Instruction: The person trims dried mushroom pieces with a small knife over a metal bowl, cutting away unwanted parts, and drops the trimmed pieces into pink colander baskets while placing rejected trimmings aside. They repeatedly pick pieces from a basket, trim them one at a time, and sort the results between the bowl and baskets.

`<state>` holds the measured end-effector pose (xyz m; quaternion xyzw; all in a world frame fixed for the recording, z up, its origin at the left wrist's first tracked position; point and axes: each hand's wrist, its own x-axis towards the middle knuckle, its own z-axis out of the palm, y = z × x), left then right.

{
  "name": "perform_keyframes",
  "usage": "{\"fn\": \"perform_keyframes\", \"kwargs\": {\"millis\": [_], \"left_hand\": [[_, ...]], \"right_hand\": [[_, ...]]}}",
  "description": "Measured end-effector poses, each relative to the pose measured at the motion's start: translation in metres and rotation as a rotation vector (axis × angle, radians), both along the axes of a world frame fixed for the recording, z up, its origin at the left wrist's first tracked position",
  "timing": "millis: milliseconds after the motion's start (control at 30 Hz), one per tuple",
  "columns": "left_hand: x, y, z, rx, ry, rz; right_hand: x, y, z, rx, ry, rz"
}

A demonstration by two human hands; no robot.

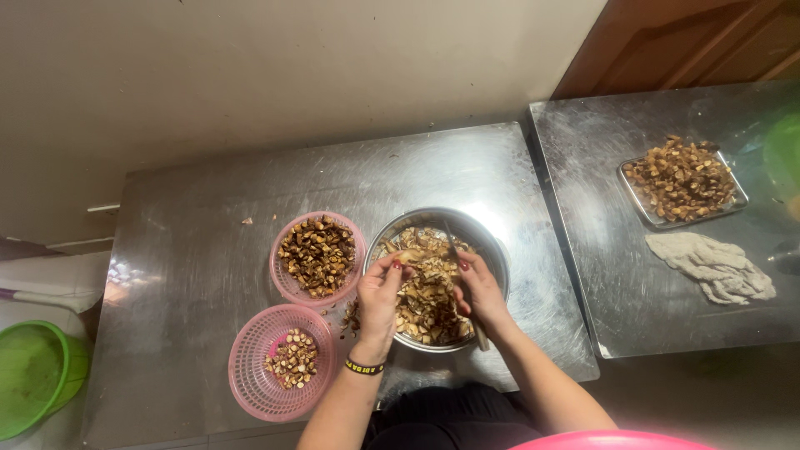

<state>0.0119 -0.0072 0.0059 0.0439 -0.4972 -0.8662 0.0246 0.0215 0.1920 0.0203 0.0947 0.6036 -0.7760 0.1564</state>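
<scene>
A round metal bowl (495, 247) full of brown and tan peelings stands on a steel table (200, 250). Both hands work over it. My left hand (381, 293) pinches a small tan piece (409, 255) between its fingertips. My right hand (480, 289) grips a knife (452, 239), its thin blade pointing up over the bowl toward the piece. A dark band sits on my left wrist. Left of the bowl, a pink basket (281, 283) holds many dark brown chunks. A second pink basket (250, 367), nearer me, holds a smaller heap of cut pieces.
A second steel table (617, 167) adjoins on the right, carrying a metal tray (636, 193) of brown chunks and a crumpled grey cloth (714, 267). A green bucket (33, 375) stands on the floor at the left. A pink rim (612, 440) shows at the bottom edge.
</scene>
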Motion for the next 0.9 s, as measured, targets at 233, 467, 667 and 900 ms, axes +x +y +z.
{"fn": "perform_keyframes", "kwargs": {"millis": [233,467,667,900], "left_hand": [[-0.002,0.002,0.005,0.048,-0.003,-0.049],[0.004,0.011,0.001,0.042,-0.009,-0.068],[0.013,0.012,0.001,-0.025,0.013,-0.078],[0.008,0.017,0.000,0.020,0.013,-0.051]], "right_hand": [[0.020,-0.008,0.002,0.410,0.201,0.183],[0.021,-0.022,0.018,0.566,0.553,0.284],[0.021,-0.034,0.014,0.388,0.707,0.150],[0.011,-0.021,0.013,-0.314,0.023,0.174]]}}
